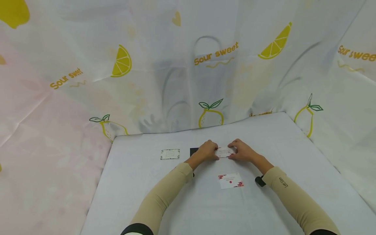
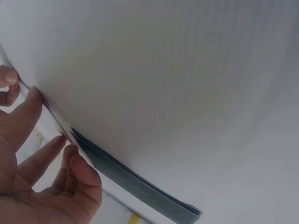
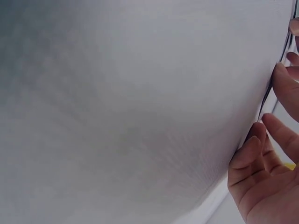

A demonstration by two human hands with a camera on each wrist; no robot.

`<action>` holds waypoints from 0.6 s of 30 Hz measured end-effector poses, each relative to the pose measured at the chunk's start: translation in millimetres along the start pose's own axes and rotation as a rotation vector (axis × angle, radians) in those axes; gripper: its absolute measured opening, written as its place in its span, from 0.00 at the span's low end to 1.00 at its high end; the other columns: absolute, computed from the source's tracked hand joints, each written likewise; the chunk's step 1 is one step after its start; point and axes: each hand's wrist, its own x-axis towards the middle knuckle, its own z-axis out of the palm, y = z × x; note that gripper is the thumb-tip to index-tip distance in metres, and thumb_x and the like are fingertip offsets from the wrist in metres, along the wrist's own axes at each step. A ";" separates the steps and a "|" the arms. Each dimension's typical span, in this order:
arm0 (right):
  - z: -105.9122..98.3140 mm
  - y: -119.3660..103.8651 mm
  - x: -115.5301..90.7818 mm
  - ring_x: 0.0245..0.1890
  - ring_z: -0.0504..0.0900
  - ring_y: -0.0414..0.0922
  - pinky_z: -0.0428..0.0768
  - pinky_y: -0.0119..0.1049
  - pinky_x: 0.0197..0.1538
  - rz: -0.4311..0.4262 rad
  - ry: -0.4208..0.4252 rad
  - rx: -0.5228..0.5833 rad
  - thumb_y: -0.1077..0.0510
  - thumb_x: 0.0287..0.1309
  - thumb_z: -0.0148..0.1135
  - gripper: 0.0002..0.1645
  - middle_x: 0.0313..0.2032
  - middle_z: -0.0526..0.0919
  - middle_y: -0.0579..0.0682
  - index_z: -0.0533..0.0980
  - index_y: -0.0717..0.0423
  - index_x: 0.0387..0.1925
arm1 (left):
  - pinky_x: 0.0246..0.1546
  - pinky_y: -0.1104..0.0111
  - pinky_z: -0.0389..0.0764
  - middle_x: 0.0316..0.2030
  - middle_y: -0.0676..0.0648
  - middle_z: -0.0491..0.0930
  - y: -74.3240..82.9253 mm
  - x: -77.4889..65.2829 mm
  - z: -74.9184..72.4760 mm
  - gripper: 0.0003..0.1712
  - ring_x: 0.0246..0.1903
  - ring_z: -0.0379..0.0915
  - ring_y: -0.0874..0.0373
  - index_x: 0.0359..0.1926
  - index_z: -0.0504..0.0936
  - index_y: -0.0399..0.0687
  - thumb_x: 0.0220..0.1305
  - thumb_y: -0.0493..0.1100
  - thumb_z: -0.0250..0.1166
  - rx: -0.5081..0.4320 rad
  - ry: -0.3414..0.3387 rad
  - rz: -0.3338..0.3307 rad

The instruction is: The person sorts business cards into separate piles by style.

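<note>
A white card with small print and red corners (image 1: 224, 152) lies flat between the two hands toward the far side of the table. My left hand (image 1: 207, 151) holds its left end, fingers at the far corner and thumb at the near one. At the opposite end my right hand (image 1: 242, 151) grips it the same way. Partly hidden behind the left hand is a dark card (image 1: 193, 151); in the left wrist view it appears as a thin dark green stack (image 2: 135, 182). The right wrist view shows the right hand (image 3: 266, 177) low against the table.
Left of the dark stack lies a white card with a leafy border (image 1: 170, 154). Closer to me rests another white card with red flowers (image 1: 230, 181). A white cloth covers the table (image 1: 205, 209), and a lemon-printed curtain (image 1: 176, 81) hangs behind its far edge.
</note>
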 end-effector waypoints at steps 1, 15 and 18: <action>-0.4 -0.7 -0.4 0.39 0.74 0.47 0.75 0.39 0.43 0.002 0.001 0.000 0.56 0.53 0.74 0.29 0.53 0.73 0.60 0.77 0.62 0.56 | 0.51 0.66 0.76 0.47 0.50 0.77 0.1 0.3 -0.3 0.28 0.42 0.71 0.59 0.56 0.81 0.47 0.56 0.52 0.75 -0.008 -0.006 -0.001; 0.4 -1.7 -0.7 0.37 0.72 0.46 0.74 0.36 0.40 0.026 -0.017 -0.003 0.57 0.55 0.72 0.28 0.52 0.72 0.60 0.77 0.60 0.57 | 0.47 0.67 0.76 0.43 0.49 0.77 -1.2 1.3 0.3 0.24 0.38 0.69 0.60 0.50 0.82 0.42 0.56 0.48 0.75 -0.032 -0.012 -0.001; 0.6 -1.1 -0.3 0.38 0.72 0.46 0.74 0.36 0.41 0.031 -0.023 -0.007 0.57 0.55 0.72 0.28 0.52 0.72 0.60 0.77 0.58 0.57 | 0.47 0.67 0.76 0.42 0.49 0.77 -1.6 1.4 0.3 0.24 0.38 0.69 0.60 0.50 0.82 0.42 0.56 0.48 0.75 -0.042 -0.014 0.009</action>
